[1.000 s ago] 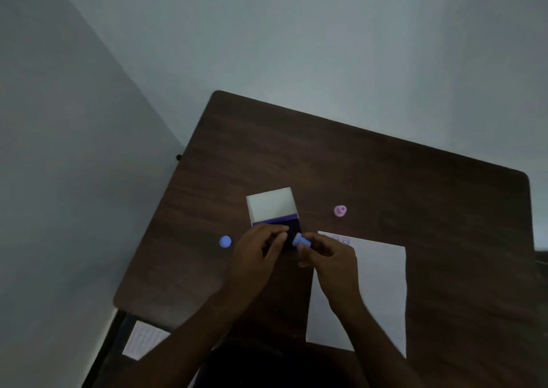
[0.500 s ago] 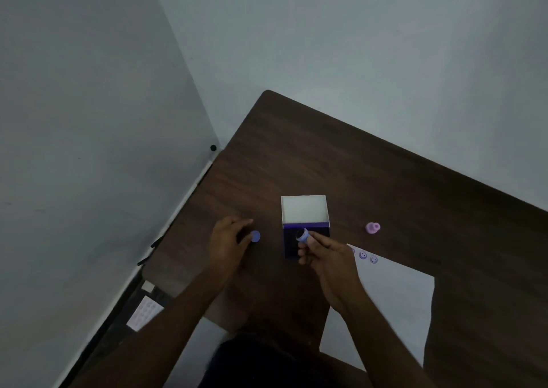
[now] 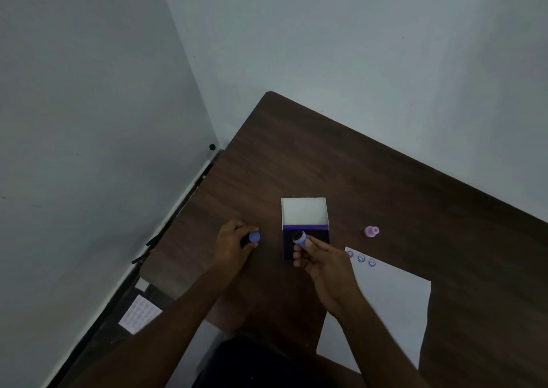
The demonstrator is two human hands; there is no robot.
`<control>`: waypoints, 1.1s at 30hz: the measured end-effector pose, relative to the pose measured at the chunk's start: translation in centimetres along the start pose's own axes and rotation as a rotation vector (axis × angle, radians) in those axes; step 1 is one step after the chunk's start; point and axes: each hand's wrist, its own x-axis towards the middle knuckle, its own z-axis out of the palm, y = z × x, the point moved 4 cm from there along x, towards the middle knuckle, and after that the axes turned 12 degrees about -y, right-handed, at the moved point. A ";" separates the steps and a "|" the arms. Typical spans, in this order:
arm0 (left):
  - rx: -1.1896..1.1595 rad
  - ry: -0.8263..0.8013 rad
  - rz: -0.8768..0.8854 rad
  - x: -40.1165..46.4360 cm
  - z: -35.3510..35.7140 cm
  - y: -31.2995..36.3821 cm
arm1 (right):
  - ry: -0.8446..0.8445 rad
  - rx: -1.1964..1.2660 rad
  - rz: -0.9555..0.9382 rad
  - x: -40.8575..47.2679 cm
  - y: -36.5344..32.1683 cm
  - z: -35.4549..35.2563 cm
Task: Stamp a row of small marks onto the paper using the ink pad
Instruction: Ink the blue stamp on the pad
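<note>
My right hand (image 3: 323, 261) pinches a small blue stamp (image 3: 299, 237), its dark face tilted up over the dark purple ink pad (image 3: 318, 236). The pad's white lid (image 3: 304, 213) stands open behind it. My left hand (image 3: 234, 244) rests on the table with its fingers around a small blue cap (image 3: 254, 236). A white sheet of paper (image 3: 385, 304) lies to the right, with three purple smiley marks (image 3: 361, 258) in a row at its top left corner.
A pink stamp (image 3: 371, 231) lies on the dark wooden table (image 3: 385, 186) right of the ink pad. The table sits in a corner between two pale walls. On the floor at lower left lies a printed sheet (image 3: 139, 313).
My left hand left the ink pad and moved left to the blue cap. My right hand lifted the stamp and tipped its face upward. The view has swung toward the wall corner.
</note>
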 end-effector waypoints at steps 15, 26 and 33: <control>-0.678 -0.055 0.028 -2.8 -2.6 5.3 | -0.067 0.072 -0.019 0.1 0.2 1.2; -1.049 0.000 -0.064 -4.7 -4.6 6.1 | -0.107 0.154 -0.014 -0.3 0.4 1.6; -0.485 -0.101 0.072 -4.9 -5.4 6.8 | -0.103 0.279 0.036 -0.4 0.8 2.2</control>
